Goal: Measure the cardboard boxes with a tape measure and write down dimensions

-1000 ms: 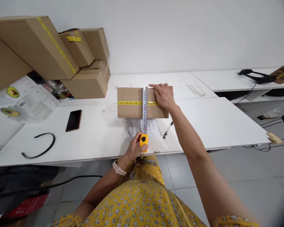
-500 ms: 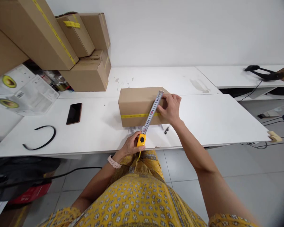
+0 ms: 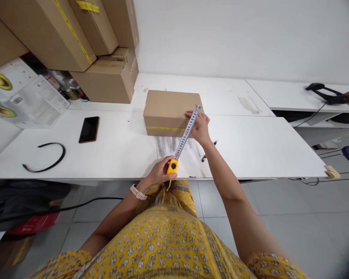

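Clasps yellow-cased tape measure in left grip; touches brown oblong cardboard box, lengthwise across beyond, with nearer right grip, closure undetermined.

Left hand: fingers curled in a grip, near side of cardboard box; left forearm slanting inward. Right hand: fingers bent, at box's right end; right arm extended.
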`<state>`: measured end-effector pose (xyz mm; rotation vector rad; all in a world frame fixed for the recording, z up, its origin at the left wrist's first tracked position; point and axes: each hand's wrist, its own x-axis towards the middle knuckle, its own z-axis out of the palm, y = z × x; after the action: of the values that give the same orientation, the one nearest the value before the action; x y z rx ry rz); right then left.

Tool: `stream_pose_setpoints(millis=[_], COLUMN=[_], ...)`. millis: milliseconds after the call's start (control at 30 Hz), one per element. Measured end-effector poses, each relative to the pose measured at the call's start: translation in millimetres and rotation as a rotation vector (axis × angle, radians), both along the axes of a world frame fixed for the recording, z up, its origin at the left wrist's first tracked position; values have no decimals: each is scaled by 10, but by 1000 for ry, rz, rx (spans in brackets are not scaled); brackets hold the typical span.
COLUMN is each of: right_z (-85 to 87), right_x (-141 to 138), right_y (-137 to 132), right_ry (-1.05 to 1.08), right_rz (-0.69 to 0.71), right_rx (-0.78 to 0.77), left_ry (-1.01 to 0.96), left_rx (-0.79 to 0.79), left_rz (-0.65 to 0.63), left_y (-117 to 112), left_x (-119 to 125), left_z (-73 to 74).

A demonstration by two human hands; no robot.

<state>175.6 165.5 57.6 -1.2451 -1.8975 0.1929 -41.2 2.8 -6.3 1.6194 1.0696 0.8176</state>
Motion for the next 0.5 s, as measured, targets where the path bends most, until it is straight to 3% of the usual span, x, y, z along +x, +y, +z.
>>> stream_pose_setpoints(millis=[67,167,267,367,500], right_z=[171,420,494,318,-121], right_x=[6,167,400,468,152], right_y=[-11,-237,-595,-981,-1446], right_ry=[214,471,637,765,751], right_rz=[7,21,1,-61,6], right_rx=[-60,-120,-159,-199,-360], left_ry=[6,55,100,50,-85], left_rx=[-4,-3,30,3,-37], left_rz=[1,-35,-100,-76,19], left_y=[-27,-126,-264,-364,-350], left_x=[18,42,47,46,87], left_z=[15,65,140,202,234])
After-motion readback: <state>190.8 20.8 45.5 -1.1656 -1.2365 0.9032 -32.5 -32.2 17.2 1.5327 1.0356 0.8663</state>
